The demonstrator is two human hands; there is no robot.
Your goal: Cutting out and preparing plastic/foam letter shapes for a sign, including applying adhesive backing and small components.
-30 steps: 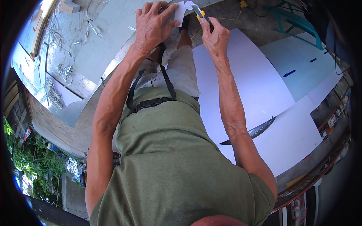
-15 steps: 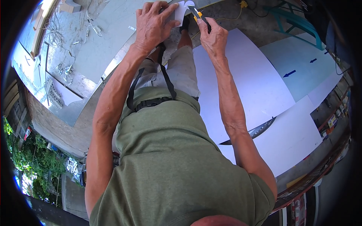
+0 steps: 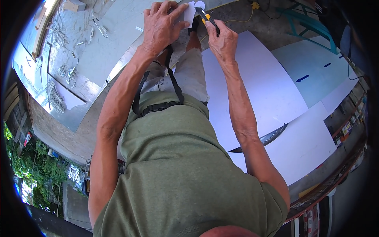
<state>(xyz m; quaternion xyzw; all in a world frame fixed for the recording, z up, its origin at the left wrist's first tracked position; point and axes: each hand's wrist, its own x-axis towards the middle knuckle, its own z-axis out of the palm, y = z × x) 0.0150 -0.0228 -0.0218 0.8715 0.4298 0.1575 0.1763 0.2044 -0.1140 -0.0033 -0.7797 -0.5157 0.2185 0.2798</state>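
Observation:
My left hand (image 3: pixel 162 27) rests palm down with fingers apart, fingertips pressing a small white piece (image 3: pixel 189 15) at the near edge of a grey sheet surface (image 3: pixel 110 19). My right hand (image 3: pixel 223 43) is closed on a utility knife (image 3: pixel 209 19) with a yellow and black handle. The knife's tip is at a rounded white part (image 3: pixel 199 5) at the upper right of the piece; whether it is cutting into it I cannot tell. My legs and a hanging black strap are below the hands.
Large white sheets (image 3: pixel 252 79) and a pale blue-green sheet with arrows (image 3: pixel 290 65) lie right. A teal metal stand (image 3: pixel 331 45) and yellow cable (image 3: pixel 248 19) are beyond. Wires (image 3: pixel 69 75), offcuts and cardboard (image 3: pixel 73 6) lie on the left surface. Plants (image 3: pixel 39 166) show at lower left.
My right hand and the knife have shifted slightly left and down along the white piece. My left hand has barely moved, its fingertips still on the piece.

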